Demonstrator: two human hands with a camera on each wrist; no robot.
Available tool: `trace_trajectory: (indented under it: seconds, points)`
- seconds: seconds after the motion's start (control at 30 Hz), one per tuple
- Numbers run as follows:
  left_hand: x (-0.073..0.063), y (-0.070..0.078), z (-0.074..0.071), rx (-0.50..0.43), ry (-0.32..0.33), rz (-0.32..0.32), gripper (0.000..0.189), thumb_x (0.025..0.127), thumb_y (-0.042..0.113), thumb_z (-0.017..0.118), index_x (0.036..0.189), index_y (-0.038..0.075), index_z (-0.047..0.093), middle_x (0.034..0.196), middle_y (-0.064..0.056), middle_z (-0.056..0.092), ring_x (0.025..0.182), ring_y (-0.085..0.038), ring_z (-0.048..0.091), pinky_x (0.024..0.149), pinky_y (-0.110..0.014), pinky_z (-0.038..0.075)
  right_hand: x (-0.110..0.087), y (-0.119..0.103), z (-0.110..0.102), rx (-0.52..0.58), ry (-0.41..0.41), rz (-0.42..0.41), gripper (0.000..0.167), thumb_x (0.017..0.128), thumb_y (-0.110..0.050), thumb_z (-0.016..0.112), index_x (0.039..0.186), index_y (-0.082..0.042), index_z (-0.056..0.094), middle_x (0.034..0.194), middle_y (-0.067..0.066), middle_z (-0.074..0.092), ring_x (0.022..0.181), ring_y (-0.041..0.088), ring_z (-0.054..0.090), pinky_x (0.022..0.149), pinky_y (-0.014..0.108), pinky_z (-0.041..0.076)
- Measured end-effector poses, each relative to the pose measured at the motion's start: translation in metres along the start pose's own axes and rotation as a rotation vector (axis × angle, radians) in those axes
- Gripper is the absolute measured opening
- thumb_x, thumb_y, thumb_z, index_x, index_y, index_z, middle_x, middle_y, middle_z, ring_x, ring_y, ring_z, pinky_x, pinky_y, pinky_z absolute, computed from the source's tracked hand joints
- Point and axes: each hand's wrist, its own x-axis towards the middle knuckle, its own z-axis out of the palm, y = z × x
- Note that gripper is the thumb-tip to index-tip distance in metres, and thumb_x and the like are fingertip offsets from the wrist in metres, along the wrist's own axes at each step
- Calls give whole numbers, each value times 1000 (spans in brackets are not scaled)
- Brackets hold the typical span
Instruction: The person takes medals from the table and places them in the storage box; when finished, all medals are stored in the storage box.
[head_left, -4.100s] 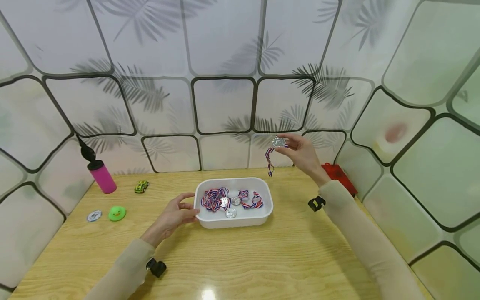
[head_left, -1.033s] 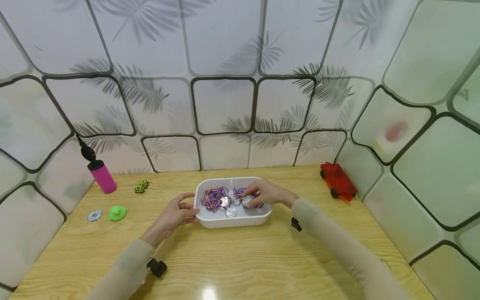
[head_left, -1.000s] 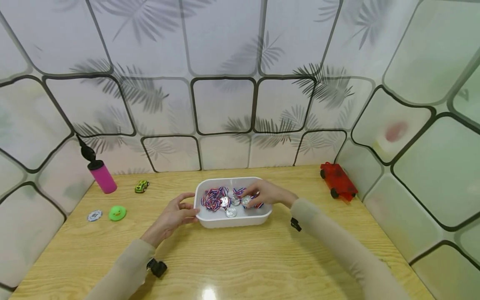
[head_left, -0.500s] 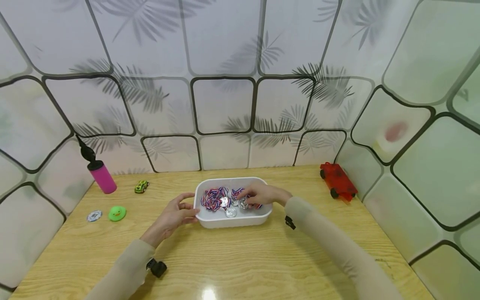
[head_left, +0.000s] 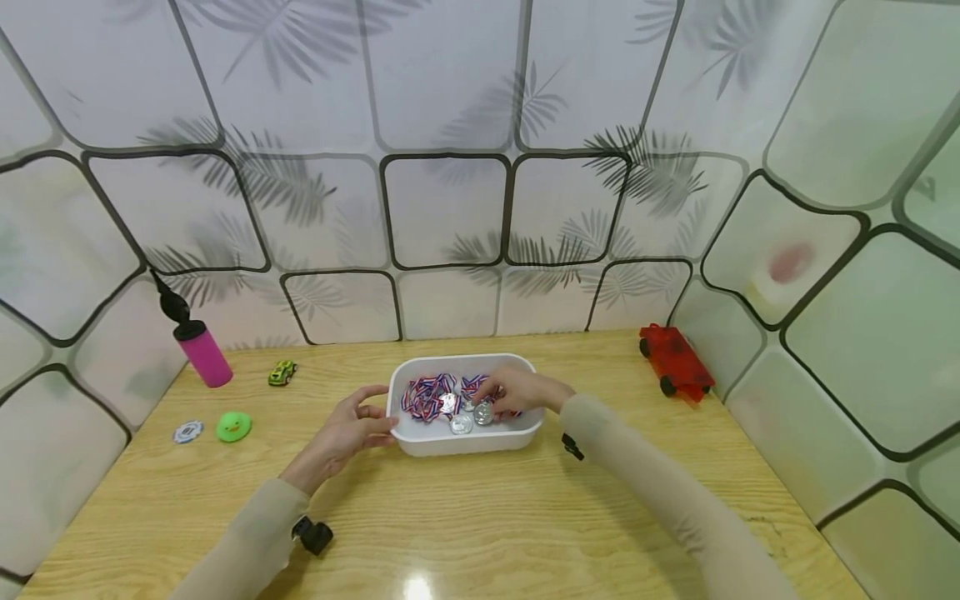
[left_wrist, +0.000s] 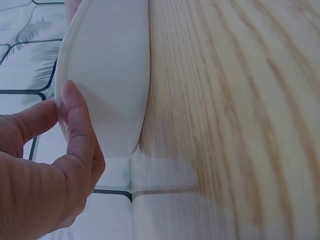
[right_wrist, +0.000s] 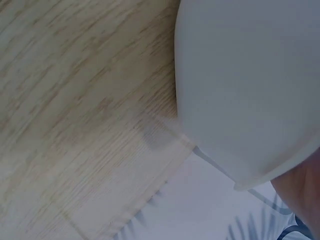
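Observation:
A white plastic tub (head_left: 468,446) sits on the table, holding several silver medals with red, white and blue ribbons (head_left: 425,398). My left hand (head_left: 362,430) pinches the tub's left rim; in the left wrist view the thumb is on one side of the rim and the fingers (left_wrist: 79,125) on the other. Inside the tub, my right hand (head_left: 517,390) holds a silver medal (head_left: 482,414) between thumb and fingers. Another medal (head_left: 461,424) lies just left of it, near the front wall. From the right wrist, the tub's wall hides most of that hand.
A red toy car (head_left: 677,362) stands at the back right by the wall. On the left are a pink cylinder with a black top (head_left: 204,358), a small green toy car (head_left: 282,372), a green rubber duck (head_left: 233,426) and a poker chip (head_left: 187,432).
My right hand held a medal up behind the tub's right side, then lowered it in. Over the last second it has slid slightly left with the medal. The left hand stays put.

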Motion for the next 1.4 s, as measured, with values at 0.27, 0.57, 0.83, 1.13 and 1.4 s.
trace_trajectory:
  seconds: [0.27, 0.57, 0.83, 1.13, 1.4]
  points:
    - [-1, 1, -1, -1, -2, -5, 67, 91, -3, 65, 149, 6, 33, 97, -9, 53, 79, -16, 65, 76, -32, 61, 3, -1, 4, -71, -14, -17, 31, 83, 7, 69, 112, -5, 72, 93, 7, 73, 63, 13, 65, 59, 23, 57]
    - [-2, 1, 0, 4, 6, -5, 67, 90, -2, 66, 148, 5, 33, 98, -11, 54, 79, -18, 65, 76, -33, 61, -1, 1, -5, -95, 6, -66, 33, 82, 1, 72, 115, -6, 72, 105, 10, 69, 71, 14, 65, 62, 22, 56]
    - [-4, -1, -3, 2, 17, -5, 67, 90, -1, 66, 148, 6, 33, 98, -9, 54, 79, -17, 65, 75, -32, 61, -8, 3, -16, -25, 63, -111, 31, 84, 1, 71, 115, -3, 71, 108, 12, 67, 85, 18, 67, 74, 33, 60]
    - [-7, 1, -2, 7, 24, 4, 67, 91, -2, 66, 148, 6, 33, 100, -11, 55, 80, -17, 65, 77, -32, 61, -23, 15, -26, 9, 258, -126, 28, 91, -11, 68, 118, -8, 70, 110, 9, 72, 90, 15, 65, 78, 29, 57]
    - [-5, 1, 3, 12, 13, 13, 66, 90, -3, 65, 147, 6, 35, 99, -12, 55, 80, -18, 65, 79, -34, 61, -47, 28, -30, 98, 441, -68, 24, 96, -17, 64, 117, -7, 70, 113, 15, 70, 97, 21, 66, 75, 32, 59]
